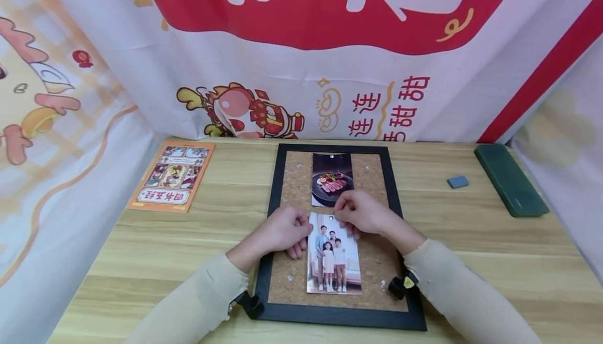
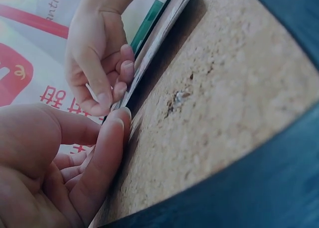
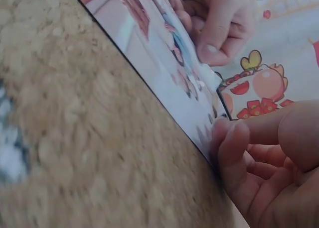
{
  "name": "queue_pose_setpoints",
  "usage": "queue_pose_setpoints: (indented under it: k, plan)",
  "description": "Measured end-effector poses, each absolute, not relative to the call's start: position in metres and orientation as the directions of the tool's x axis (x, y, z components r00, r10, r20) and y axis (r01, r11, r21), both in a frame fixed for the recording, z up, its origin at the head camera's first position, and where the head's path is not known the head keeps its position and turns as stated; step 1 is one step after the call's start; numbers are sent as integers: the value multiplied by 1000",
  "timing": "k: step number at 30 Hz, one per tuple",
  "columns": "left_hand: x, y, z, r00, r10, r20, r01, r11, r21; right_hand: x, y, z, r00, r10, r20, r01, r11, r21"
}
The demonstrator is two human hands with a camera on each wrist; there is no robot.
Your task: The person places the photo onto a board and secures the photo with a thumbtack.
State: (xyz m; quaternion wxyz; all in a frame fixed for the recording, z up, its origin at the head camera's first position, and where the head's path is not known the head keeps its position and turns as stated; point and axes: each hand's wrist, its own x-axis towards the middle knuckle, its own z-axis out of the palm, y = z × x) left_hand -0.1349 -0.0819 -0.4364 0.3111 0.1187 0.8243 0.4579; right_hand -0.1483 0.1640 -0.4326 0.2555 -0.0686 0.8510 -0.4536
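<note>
A family photo [image 1: 334, 265] lies over the lower half of a black-framed cork board [image 1: 287, 281]. My left hand [image 1: 284, 229] pinches its upper left corner between thumb and forefinger. At the upper right corner, my right hand [image 1: 361, 211] grips the photo with thumb and fingertip, as the right wrist view also shows. A small shiny pin [image 1: 331, 218] sits at the photo's top middle, between the hands. Just above, a photo of a meat dish [image 1: 330, 181] is fixed to the cork by a pin [image 1: 332, 156] at its top.
Clear pins stick in the cork near its corners, one pin [image 1: 290, 277] at lower left. On the table [image 1: 226, 187], an orange printed booklet [image 1: 171, 176] lies left, a blue block [image 1: 458, 181] and a dark green case [image 1: 511, 179] right. Printed cloth [image 1: 301, 66] hangs behind.
</note>
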Motion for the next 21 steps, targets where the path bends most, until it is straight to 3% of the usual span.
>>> queue_pose_setpoints:
  k: [9, 15, 21]
  plan:
    - [-133, -85, -431, -787, 472, -397, -51, 592, 804, -145, 184, -426, -878, -390, -277, 19, 549, -836]
    - [-132, -88, -432, -760, 524, -384, 2, 593, 805, -142, 197, -422, -890, -393, -231, -31, 557, -830]
    - [-132, -101, -432, -788, 557, -262, 81, 515, 853, -134, 210, -414, -929, -339, -148, -77, 570, -818]
